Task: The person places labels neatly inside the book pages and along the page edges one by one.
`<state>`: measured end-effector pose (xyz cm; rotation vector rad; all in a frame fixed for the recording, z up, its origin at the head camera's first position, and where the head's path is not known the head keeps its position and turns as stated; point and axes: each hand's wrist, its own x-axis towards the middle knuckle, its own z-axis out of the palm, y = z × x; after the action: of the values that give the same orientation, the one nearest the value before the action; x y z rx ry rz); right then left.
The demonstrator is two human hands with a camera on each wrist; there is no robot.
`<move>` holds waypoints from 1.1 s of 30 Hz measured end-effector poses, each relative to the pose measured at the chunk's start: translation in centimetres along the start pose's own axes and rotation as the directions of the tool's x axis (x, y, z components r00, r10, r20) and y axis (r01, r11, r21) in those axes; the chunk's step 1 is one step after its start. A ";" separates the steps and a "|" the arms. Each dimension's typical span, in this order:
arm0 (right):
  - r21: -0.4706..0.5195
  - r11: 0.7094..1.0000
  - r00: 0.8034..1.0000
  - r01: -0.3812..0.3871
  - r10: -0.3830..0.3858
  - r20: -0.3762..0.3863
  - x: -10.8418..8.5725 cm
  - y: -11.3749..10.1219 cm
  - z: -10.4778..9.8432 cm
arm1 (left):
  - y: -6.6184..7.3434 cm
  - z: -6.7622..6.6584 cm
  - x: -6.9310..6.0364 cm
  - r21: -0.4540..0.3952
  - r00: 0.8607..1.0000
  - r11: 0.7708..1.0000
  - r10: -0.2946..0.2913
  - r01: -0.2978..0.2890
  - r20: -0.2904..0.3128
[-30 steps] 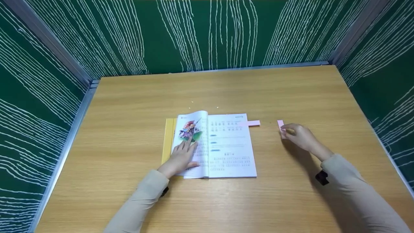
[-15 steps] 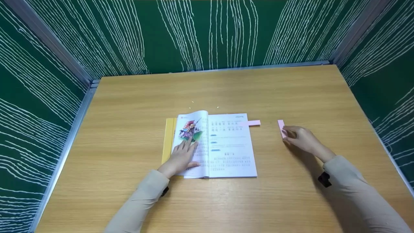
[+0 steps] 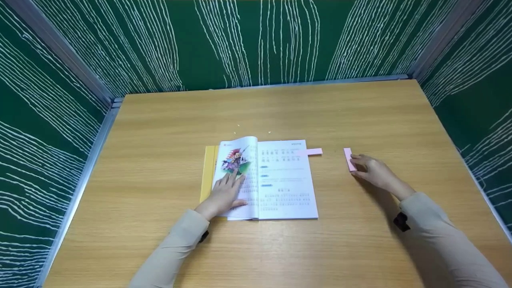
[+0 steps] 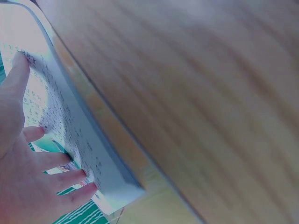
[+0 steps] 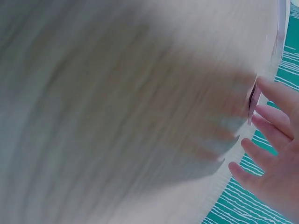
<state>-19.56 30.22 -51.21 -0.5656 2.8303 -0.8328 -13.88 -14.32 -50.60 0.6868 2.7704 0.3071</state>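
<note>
An open book (image 3: 285,188) with printed pages lies on the table. My left hand (image 3: 224,194) rests spread on its left page, over the text and beside a coloured picture. In the left wrist view, the left hand (image 4: 42,168) touches the page with its fingertips. A pink sticky tab (image 3: 314,152) sticks out past the book's right edge. Right of the book lies a narrow strip of pink sticky notes (image 3: 348,159). My right hand (image 3: 374,170) holds it lightly by its near end and right side. The right wrist view shows thumb and fingers (image 5: 263,117) at the strip (image 5: 253,100).
A yellow cover edge (image 3: 208,172) shows under the book's left side. Several tiny white scraps (image 3: 238,125) lie behind the book. The wooden table (image 3: 272,108) meets green walls (image 3: 276,44) with white wavy lines at the back and sides.
The right hand has shifted slightly to the right, and its fingers now cover less of the pink strip. The left hand and the book have stayed put.
</note>
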 end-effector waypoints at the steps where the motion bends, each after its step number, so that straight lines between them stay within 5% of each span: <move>1: 0.000 1.000 1.000 0.005 -0.005 -0.004 0.0 0.0 0.0 | 0.0 0.0 0.0 0.001 1.000 1.000 0.001 -0.001 0.003; 33: 0.054 0.998 0.998 -0.014 0.011 0.063 0.4 0.4 -0.7 | 0.0 0.1 0.0 0.014 1.000 1.000 0.000 0.000 0.008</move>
<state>-20.20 30.74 -50.80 -0.5557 2.7435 -0.8712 -13.89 -14.33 -50.72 0.6904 2.7677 0.2840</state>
